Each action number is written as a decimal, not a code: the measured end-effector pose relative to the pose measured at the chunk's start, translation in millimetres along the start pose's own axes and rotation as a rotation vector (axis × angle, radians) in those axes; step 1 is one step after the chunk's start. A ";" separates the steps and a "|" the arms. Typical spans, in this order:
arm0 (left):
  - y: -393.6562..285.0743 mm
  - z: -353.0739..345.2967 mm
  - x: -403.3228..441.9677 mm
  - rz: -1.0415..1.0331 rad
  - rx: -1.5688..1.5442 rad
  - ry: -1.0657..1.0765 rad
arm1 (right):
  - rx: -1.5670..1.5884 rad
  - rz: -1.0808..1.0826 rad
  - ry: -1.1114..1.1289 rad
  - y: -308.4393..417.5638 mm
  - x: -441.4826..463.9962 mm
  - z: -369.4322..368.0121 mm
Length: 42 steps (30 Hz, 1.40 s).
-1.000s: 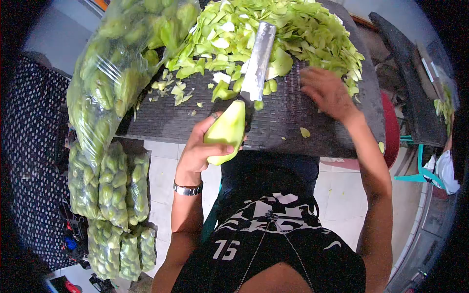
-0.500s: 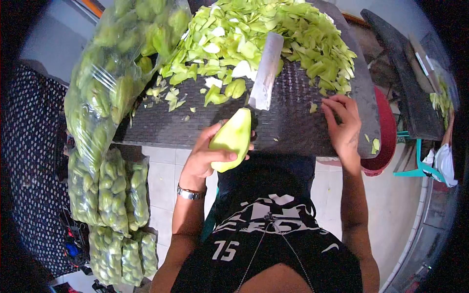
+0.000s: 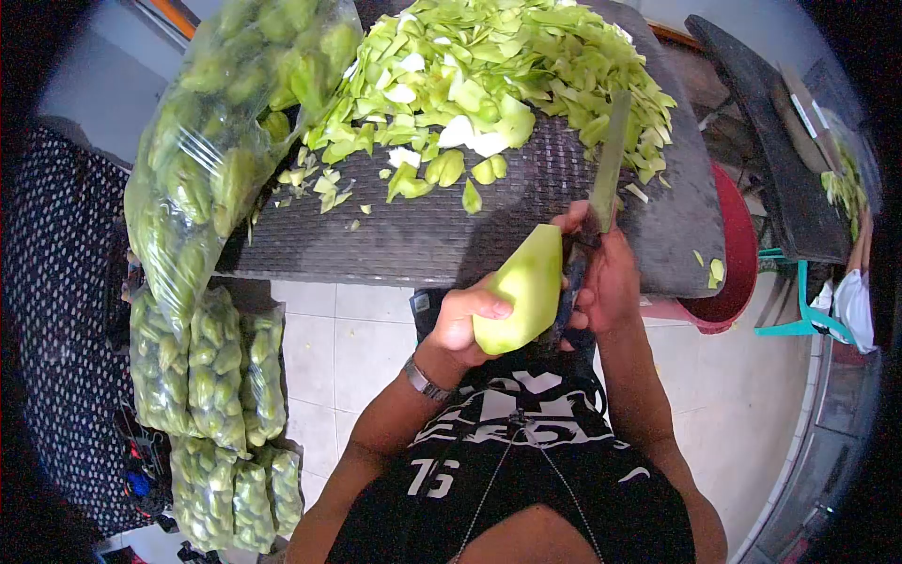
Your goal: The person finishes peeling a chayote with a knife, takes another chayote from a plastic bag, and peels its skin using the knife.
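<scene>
My left hand [image 3: 470,315] is closed around a peeled, pale green chayote [image 3: 520,291], thumb across its near side and narrow end pointing up and away. Close beside it on the right, my right hand [image 3: 613,277] is wrapped round a knife; the broad knife blade [image 3: 612,160] points up over the table. Most of the knife handle is hidden by my fingers. Both hands are at the near edge of the dark woven-textured table [image 3: 395,244]. Beyond them lies a large heap of green peelings [image 3: 573,70], with a few loose slices nearer me.
A big clear bag of chayotes [image 3: 193,188] leans over the table's left side. Several smaller filled bags [image 3: 216,367] lie on the floor below. A red tub [image 3: 742,244] sits under the right edge; farther right are a teal stool [image 3: 803,301] and another dark table [image 3: 766,132].
The knife, earlier upright beside the chayote at my left hand, is now in my right hand. My right hand has come left and inward; the chayote has moved right.
</scene>
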<state>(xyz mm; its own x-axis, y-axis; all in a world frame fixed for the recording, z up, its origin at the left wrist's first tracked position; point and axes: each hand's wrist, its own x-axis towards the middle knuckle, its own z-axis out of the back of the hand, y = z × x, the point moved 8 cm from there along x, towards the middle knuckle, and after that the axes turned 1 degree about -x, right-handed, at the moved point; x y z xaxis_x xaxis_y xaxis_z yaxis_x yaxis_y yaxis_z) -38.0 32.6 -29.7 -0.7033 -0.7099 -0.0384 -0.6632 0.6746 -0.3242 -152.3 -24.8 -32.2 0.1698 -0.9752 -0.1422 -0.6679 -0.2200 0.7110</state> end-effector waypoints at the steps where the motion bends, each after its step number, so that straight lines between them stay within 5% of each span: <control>1: 1.8 -0.5 -1.4 0.005 -0.008 -0.032 | -0.013 0.031 0.011 2.6 -1.4 1.3; 7: -9.7 23.6 -5.6 -0.082 -0.082 -0.247 | -0.067 0.316 -0.331 62.9 -8.3 14.5; 11: -21.8 26.8 -9.1 -0.145 0.113 -0.432 | -0.314 0.249 -0.269 87.4 -17.2 15.4; 17: -16.7 28.8 -4.5 -0.135 0.207 -0.506 | 0.049 0.140 -0.052 78.3 -22.2 9.4; 20: -21.6 27.4 -5.6 -0.057 0.334 -0.406 | 0.059 0.173 -0.022 77.0 -23.7 6.8; 24: -30.4 35.5 -7.1 -0.234 0.177 -0.384 | -0.103 0.308 0.111 83.2 -35.2 -17.6; 27: -35.6 20.9 -1.7 -0.268 -0.073 -0.042 | -0.080 0.204 0.209 73.1 -36.5 -20.2; 34: -58.1 1.5 10.3 -0.302 -0.117 -0.207 | -0.726 0.046 0.167 53.7 -51.6 -37.4; 40: -79.1 12.5 25.9 -0.347 0.035 -0.388 | -1.435 0.619 0.211 66.0 -46.2 -63.2; 42: -82.0 19.2 31.4 -0.377 0.032 -0.405 | -1.511 0.533 0.235 62.7 -46.3 -65.1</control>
<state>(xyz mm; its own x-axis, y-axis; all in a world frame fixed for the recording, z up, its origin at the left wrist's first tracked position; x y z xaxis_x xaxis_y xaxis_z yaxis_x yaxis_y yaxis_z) -0.7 -48.9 -22.5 -0.2597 -0.9264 -0.2728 -0.8372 0.3567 -0.4145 -154.9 8.2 63.8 0.3606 -0.8720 0.3310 0.5770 0.4874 0.6553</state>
